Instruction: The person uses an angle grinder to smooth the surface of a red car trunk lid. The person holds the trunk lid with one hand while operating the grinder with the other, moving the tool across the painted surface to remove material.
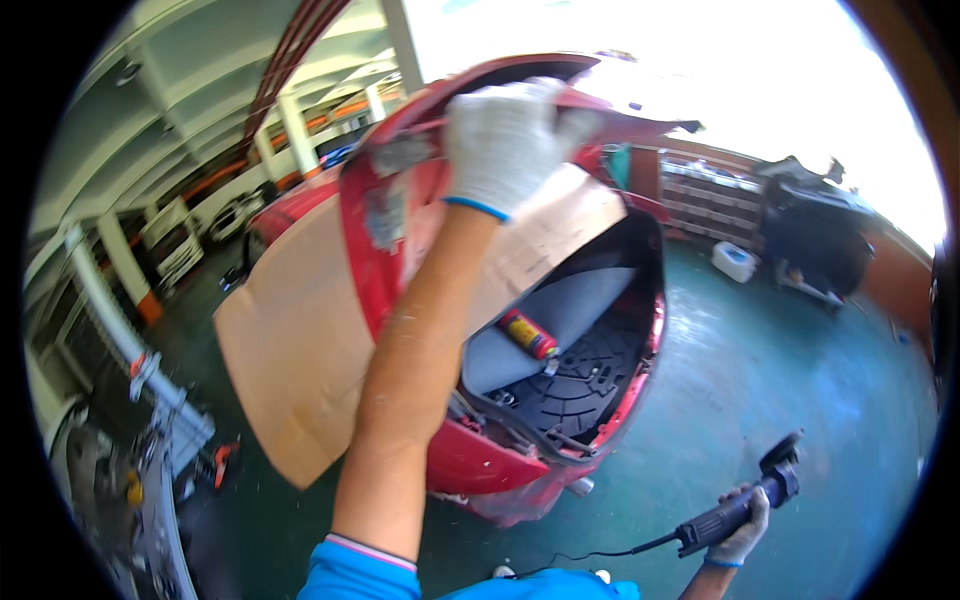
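Head camera view: a worker's gloved left hand (508, 140) is resting against the raised trunk lid (358, 240) of a red car (485, 462), blur leaving viewers unable to tell whether its grip is clasping the edge. Low at right, the gloved right hand (742, 540) is holding a dark corded angle grinder (722, 522), grip wrapping its body above the green floor (720, 380), while a red-and-yellow spray can (530, 333) is lying in the open trunk (600, 382) near a brown cardboard sheet (290, 330).
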`<state>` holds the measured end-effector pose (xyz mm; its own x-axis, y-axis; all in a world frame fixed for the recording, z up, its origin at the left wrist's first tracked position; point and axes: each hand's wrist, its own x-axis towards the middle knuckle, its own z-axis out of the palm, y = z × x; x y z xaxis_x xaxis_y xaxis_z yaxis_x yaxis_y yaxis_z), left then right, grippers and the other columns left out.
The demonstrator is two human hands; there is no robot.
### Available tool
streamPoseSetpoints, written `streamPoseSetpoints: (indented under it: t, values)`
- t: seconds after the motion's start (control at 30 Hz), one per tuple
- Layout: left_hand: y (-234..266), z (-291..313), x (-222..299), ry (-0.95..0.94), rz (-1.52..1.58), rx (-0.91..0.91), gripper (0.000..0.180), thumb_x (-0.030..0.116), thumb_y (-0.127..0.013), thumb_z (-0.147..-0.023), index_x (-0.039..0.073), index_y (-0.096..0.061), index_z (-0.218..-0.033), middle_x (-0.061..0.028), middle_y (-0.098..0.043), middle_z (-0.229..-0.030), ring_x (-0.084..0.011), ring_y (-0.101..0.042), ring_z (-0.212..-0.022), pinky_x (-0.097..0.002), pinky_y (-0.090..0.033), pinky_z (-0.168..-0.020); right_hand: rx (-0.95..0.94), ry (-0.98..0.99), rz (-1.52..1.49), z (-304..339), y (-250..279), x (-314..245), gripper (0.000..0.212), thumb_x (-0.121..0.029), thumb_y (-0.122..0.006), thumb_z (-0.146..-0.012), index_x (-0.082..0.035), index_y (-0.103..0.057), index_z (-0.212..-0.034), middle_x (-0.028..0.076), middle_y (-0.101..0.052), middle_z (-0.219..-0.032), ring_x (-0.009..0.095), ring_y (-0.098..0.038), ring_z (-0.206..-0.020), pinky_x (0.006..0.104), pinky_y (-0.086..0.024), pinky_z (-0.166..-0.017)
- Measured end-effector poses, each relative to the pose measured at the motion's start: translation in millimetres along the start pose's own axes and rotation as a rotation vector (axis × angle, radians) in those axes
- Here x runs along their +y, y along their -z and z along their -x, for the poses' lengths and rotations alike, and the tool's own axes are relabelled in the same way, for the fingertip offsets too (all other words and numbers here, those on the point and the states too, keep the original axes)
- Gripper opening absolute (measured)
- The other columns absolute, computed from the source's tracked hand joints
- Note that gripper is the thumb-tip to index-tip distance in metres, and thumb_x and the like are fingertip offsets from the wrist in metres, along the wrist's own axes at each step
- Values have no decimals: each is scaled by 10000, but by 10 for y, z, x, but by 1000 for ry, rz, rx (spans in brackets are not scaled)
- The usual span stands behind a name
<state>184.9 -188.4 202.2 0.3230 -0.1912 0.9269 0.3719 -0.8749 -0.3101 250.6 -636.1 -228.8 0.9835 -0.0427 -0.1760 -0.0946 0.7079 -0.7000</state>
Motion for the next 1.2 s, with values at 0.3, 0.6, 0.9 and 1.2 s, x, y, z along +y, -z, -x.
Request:
streamPoseSetpoints:
  t: [0.3, 0.6, 0.9, 1.2]
  values:
    - [90, 713, 1189, -72, 24, -110, 602, 610, -627, -974, 73, -750, -1218, -52, -659, -828, -237, -685, -824, -444, -465, -766, -118, 10, 60, -210, 197, -286, 474, -329, -740, -996, 33, -576, -1256, 102, -652, -1056, 189, -662, -916, 349, -582, -834]
    - [72, 1249, 1698, -71, -21, -271, 451, 302, -663, -918, 79, -728, -1304, -21, -642, -854, -198, -641, -896, -423, -410, -946, -202, 49, 81, -107, 65, -394, 605, -313, -696, -1020, 31, -486, -1471, 105, -645, -1150, 189, -656, -980, 361, -558, -883]
    - [82, 1642, 1988, -141, 51, -343, 424, 176, -620, -946, 26, -684, -1337, -2, -584, -829, -172, -616, -868, -402, -431, -943, -275, 96, 36, -68, -268, -567, 597, -288, -714, -1006, 31, -499, -1463, 131, -651, -1191, 198, -673, -981, 360, -592, -849]
    - [145, 2109, 1893, -169, 98, -394, 546, 263, -655, -904, 22, -657, -1394, -52, -625, -898, -233, -639, -907, -462, -442, -1091, -493, 235, 142, 183, -998, -795, 707, -282, -851, -813, 54, -545, -1355, 159, -676, -1014, 234, -711, -761, 387, -637, -675]
